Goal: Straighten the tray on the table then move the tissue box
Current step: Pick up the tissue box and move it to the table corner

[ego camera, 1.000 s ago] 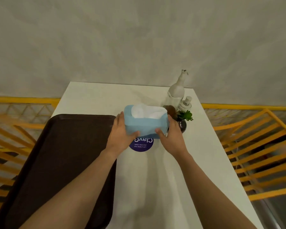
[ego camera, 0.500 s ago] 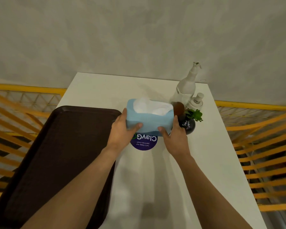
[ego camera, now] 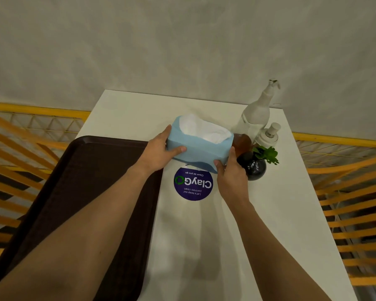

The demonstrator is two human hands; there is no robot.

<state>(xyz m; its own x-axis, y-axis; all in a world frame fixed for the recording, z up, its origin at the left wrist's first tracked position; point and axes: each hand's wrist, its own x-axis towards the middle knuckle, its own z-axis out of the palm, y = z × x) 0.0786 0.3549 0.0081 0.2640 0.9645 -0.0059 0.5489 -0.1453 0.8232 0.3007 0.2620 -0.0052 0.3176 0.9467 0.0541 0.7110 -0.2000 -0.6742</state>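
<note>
Both hands are gripping the tissue box (ego camera: 199,146), left hand (ego camera: 156,154) at its 9 o'clock end and right hand (ego camera: 231,177) at its 4 o'clock end, its long side running between them

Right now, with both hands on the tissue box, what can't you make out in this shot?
Head view only:
- Tissue box underside: hidden, so lifted or resting is unclear.
- Brown bottle: mostly behind the box.
- Tray: near end covered by the left forearm, cut off by the frame.
- Round sticker: small print upside down.
</note>
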